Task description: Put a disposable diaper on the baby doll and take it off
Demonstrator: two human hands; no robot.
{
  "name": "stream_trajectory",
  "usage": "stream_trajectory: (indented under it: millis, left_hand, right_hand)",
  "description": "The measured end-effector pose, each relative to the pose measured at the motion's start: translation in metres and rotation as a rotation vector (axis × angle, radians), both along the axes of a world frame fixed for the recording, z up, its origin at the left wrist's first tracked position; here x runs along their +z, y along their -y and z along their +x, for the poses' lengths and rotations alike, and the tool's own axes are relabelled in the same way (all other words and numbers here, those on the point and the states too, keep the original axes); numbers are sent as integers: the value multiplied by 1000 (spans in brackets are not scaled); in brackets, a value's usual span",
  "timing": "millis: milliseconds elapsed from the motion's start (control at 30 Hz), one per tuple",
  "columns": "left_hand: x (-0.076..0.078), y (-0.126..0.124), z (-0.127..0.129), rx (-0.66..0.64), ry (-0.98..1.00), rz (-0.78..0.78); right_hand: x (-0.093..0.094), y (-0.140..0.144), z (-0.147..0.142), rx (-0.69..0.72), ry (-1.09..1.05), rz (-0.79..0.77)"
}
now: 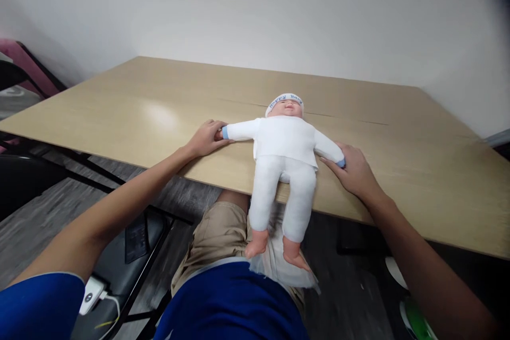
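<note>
Left hand (206, 138) reaches across the near edge of the counter (131, 111) and grips the doll's outstretched arm at its blue cuff, fingers curled over the doll's small hand so that it is mostly hidden. Right hand (354, 170) lies palm-down on the counter with fingers closed around the doll's other wrist, the blue cuff showing just at the fingertips. Doll (285, 143) lies face-up near the front edge of the counter, head toward the wall, arms spread to either side. It wears a white top and white trousers, plus a white cap (285, 101) with blue lettering; the wording is too small to read with confidence. Torso and head rest on the counter; legs hang past the edge, bare feet dangling above the person's lap. White crumpled cloth or tissue (279, 265) sits on the lap beneath the feet; whether the feet touch it cannot be told. Person wears a blue shirt and tan shorts. Counter surface is light wood grain with a seam running across behind the doll's head. Black folding chair (127, 255) stands to the left below the counter, with a white device and cable (92, 293) on its seat. Floor is grey wood-look planking.
</note>
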State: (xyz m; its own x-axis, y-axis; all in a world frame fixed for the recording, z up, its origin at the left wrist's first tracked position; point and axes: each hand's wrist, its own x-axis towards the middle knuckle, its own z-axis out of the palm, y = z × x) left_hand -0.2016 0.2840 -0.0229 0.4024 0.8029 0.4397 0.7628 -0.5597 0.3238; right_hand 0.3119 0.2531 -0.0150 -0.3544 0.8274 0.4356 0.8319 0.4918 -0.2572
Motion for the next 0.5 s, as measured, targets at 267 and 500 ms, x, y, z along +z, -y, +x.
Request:
stream_trajectory:
  millis: [267, 500]
  left_hand:
    - [-2, -99, 0, 36, 9, 16]
    - [-8, -184, 1, 109, 6, 65]
  right_hand:
    - [-4, -95, 1, 31, -36, 22]
    - [-14, -180, 4, -93, -7, 106]
